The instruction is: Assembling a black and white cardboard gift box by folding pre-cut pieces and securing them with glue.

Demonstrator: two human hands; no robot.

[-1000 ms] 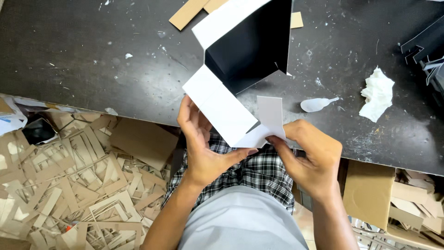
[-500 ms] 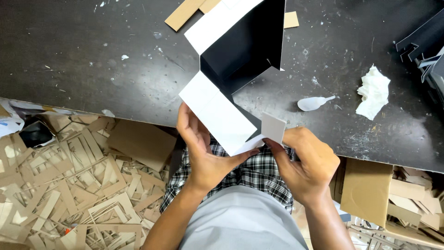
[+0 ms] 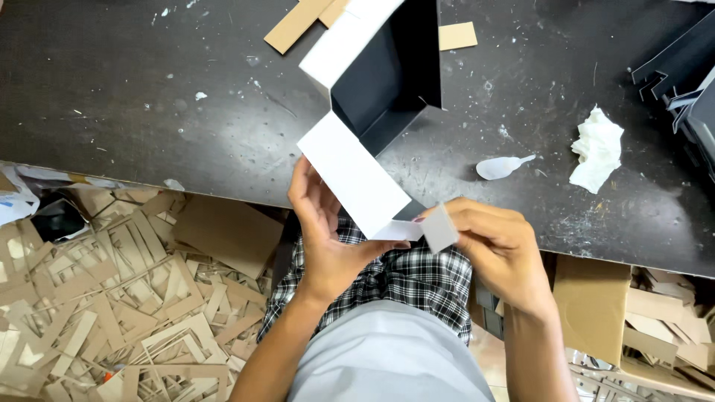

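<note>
Item: white-and-black cardboard box (image 3: 372,97), partly folded, being held over the dark worktable (image 3: 149,112).

The box's white flap (image 3: 354,175) is being cupped from below by the left hand (image 3: 328,231), fingers closed against it. A small grey card tab (image 3: 439,227), touching the flap's lower corner, is being pinched shut in the right hand (image 3: 499,246). A crumpled white tissue (image 3: 596,149) and a clear plastic dropper (image 3: 500,167) are being left lying well beyond the right-hand grip.

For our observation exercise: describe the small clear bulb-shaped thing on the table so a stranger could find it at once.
Start at the dark worktable. Right of the white, black-lined box lies a crumpled white tissue; just left of that sits the dropper bulb. Unlike the flat cardboard scraps, it is small, translucent and teardrop-shaped.
</note>
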